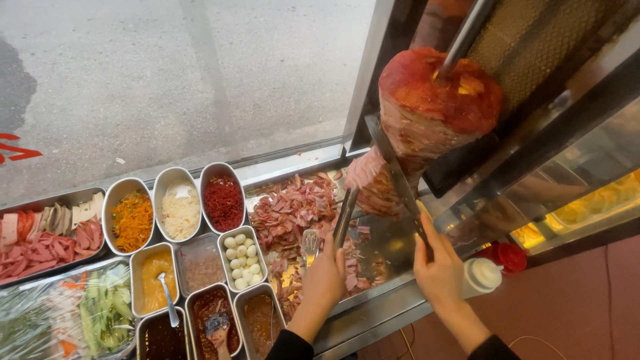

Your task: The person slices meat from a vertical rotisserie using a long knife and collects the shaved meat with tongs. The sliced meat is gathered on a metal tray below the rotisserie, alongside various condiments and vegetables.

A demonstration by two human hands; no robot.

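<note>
A tall cone of stacked meat (427, 120) turns on a vertical metal spit (467, 30) in front of a grill. My right hand (437, 267) grips the handle of a long knife (393, 167) whose blade lies against the cone's left side. My left hand (325, 277) holds metal tongs (345, 217) that reach up to a slab of meat at the cone's lower left. Below, shaved meat pieces (290, 210) lie piled on a steel catch tray (387, 243).
Left of the tray stand several steel tubs: shredded carrot (132, 220), white shreds (180, 210), red shreds (223, 200), small peeled eggs (241, 257) and sauces with spoons (163, 280). Sliced sausage (47, 240) and wrapped vegetables (73, 313) sit far left. A white squeeze bottle (481, 275) stands at right.
</note>
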